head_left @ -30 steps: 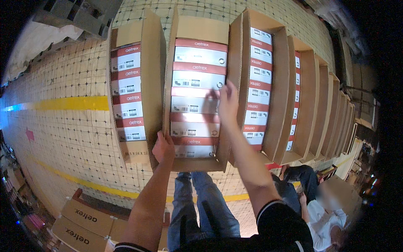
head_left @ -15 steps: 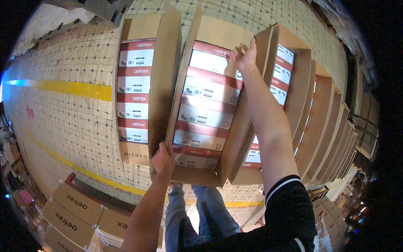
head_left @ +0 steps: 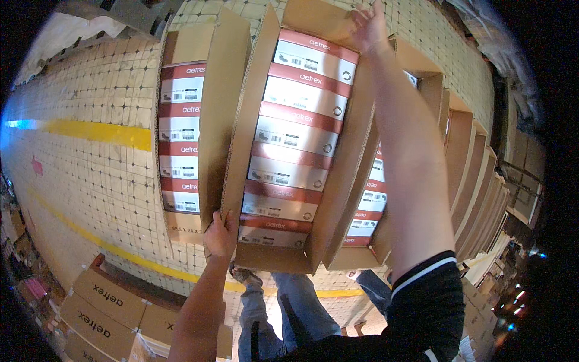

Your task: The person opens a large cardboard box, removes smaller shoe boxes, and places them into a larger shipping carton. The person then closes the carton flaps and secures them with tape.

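Note:
An open cardboard carton lies lengthwise before me, holding a row of white shoe boxes with red lid edges. My left hand grips the near end of its left flap, thumb on the inner side. At the far right corner of the carton is my right hand, its fingers bent and apart; whether they touch the cardboard is hard to tell. My right forearm hides part of the carton on the right.
Another open carton of shoe boxes stands close on the left. To the right, several more open cartons run in a row. Stacked closed cartons are at the lower left. Another person's leg shows beyond the near end of the row.
My right hand has moved away from me, off the far shoe box to the carton's far corner. The left hand keeps its grip on the flap. More of the near shoe box shows.

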A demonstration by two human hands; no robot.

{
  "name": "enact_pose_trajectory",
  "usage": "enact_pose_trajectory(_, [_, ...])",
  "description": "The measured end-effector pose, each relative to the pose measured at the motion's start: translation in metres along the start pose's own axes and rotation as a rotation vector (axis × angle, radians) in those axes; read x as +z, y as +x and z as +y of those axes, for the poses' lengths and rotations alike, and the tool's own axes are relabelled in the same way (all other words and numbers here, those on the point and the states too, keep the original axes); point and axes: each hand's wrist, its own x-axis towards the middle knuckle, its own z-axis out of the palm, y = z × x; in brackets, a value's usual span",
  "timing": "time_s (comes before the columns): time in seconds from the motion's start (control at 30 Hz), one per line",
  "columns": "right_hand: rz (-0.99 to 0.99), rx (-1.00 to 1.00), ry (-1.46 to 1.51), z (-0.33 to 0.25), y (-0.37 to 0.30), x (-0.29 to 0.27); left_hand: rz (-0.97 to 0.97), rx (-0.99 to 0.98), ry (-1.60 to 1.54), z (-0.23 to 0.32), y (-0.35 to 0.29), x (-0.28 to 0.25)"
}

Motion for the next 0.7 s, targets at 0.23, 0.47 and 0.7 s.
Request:
enact_pose_trajectory(0.23, [0.368,-0.05,-0.356,0.05,-0.137,0.011,0.001,0.021,-0.039,-0.006,0.006,-0.001])
enact_pose_trajectory(0.47, [-0.329,0.259,-0.975,0.114,-0.5,0.062,0.022,0.071,-0.089,-0.012,0.008,-0.002])
enact_pose_trajectory(0.7, [-0.817,0.555,-0.918,0.149,-0.719,0.165,-0.11,0.293,-0.209,-0.017,0.008,-0.003])
